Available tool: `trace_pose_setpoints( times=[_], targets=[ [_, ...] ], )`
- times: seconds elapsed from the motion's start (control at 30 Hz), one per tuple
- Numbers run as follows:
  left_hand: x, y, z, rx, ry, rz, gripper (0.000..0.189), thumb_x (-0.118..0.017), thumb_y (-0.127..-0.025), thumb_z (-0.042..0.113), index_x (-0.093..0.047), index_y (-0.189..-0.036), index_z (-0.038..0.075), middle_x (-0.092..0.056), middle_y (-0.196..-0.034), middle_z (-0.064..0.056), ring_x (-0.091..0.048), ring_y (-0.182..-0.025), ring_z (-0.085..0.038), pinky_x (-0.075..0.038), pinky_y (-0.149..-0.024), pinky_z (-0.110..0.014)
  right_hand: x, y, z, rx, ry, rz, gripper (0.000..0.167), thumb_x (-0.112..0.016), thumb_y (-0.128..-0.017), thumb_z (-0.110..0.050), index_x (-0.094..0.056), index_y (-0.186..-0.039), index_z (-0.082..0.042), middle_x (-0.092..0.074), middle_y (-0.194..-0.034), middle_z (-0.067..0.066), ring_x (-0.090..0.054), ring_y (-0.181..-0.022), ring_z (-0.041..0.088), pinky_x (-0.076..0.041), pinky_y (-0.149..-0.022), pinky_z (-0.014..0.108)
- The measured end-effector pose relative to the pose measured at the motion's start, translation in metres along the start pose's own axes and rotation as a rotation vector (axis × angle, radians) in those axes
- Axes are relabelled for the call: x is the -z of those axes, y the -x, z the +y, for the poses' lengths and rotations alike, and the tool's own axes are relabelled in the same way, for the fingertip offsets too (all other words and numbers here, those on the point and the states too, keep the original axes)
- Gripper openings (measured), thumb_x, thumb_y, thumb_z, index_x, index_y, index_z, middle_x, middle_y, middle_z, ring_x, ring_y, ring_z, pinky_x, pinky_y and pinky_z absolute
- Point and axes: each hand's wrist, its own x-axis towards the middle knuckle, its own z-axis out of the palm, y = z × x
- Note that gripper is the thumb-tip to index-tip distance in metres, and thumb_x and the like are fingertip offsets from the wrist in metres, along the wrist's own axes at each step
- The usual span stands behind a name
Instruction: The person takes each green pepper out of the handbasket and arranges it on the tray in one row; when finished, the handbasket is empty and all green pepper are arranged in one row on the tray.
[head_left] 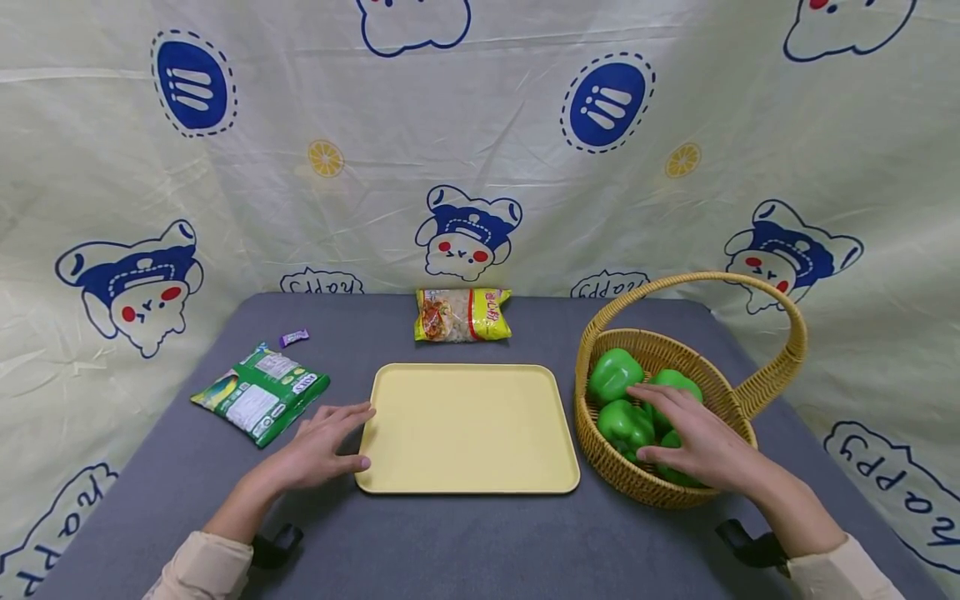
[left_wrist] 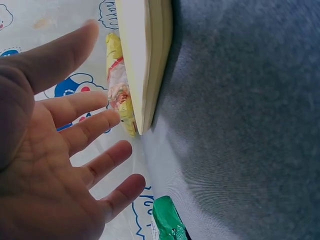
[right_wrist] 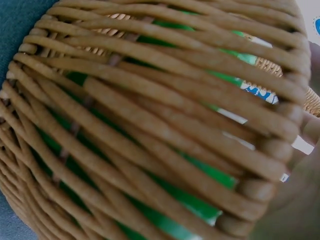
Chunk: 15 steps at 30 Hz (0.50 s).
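Note:
A cream rectangular tray (head_left: 468,429) lies flat in the middle of the table. At its left edge is my left hand (head_left: 322,446), thumb and fingers spread; the left wrist view shows a bare palm (left_wrist: 55,165) with nothing in it. To the right of the tray, a wicker basket (head_left: 652,492) with a tall handle holds several green bell peppers (head_left: 615,375). My right hand (head_left: 701,437) reaches over the basket's near right rim, its fingers extended over the peppers and its thumb apart. In the right wrist view the basket's woven side (right_wrist: 150,100) hides most of this hand.
A green snack bag (head_left: 262,392) lies left of the tray, with a small purple wrapped candy (head_left: 294,337) behind it. Behind the tray, near the table's back edge, rests a yellow and clear food packet (head_left: 462,315). A printed white cloth (head_left: 480,125) hangs around the table.

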Motion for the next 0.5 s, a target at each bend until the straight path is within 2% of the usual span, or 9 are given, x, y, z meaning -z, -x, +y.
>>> trace_pose_setpoints(
  times=[0.27,0.5],
  targets=[
    [-0.001,-0.0007,-0.0036,0.001,-0.016,-0.027,0.066,-0.071,-0.083,0.029,-0.045,-0.139,0.005,-0.04,-0.147,-0.015,-0.038,-0.122,-0.035,-0.028,-0.089,-0.057,-0.0014,-0.0026,0.0023,0.001,-0.019,-0.044,0.078,-0.078,-0.076,-0.03,-0.04,-0.142,-0.012,-0.043,-0.142,0.015,-0.039,-0.129,0.038,-0.038,-0.094,0.061],
    [-0.0024,-0.001,-0.0068,0.02,-0.008,-0.064,0.067,-0.071,-0.082,0.03,-0.046,-0.139,0.005,-0.039,-0.148,-0.014,-0.036,-0.124,-0.036,-0.027,-0.09,-0.058,-0.0028,-0.0045,0.0046,0.0,-0.03,-0.09,0.077,-0.077,-0.077,-0.03,-0.04,-0.142,-0.014,-0.044,-0.142,0.013,-0.039,-0.13,0.038,-0.038,-0.095,0.06]
  ],
)
